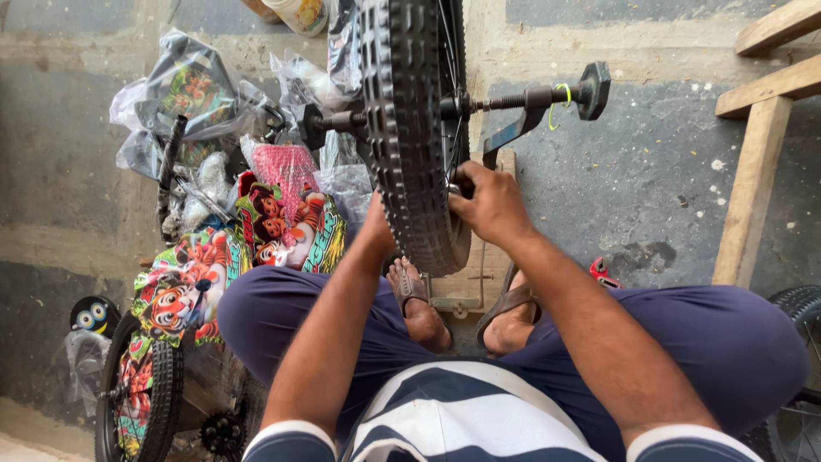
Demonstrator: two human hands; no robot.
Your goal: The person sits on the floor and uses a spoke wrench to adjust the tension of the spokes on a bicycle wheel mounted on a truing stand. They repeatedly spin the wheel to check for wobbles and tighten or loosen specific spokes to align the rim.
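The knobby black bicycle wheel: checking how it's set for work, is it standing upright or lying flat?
Upright. The knobby black bicycle wheel stands on its tread, axle level, between both hands: right hand at the hub side, left hand mostly hidden behind the tyre.

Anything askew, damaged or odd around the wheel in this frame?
Nothing looks damaged. The black knobby-tyred wheel stands upright between both hands; the right hand is at its hub, the left hand mostly hidden behind the tyre. A thin yellow-green tie loops the black axle peg.
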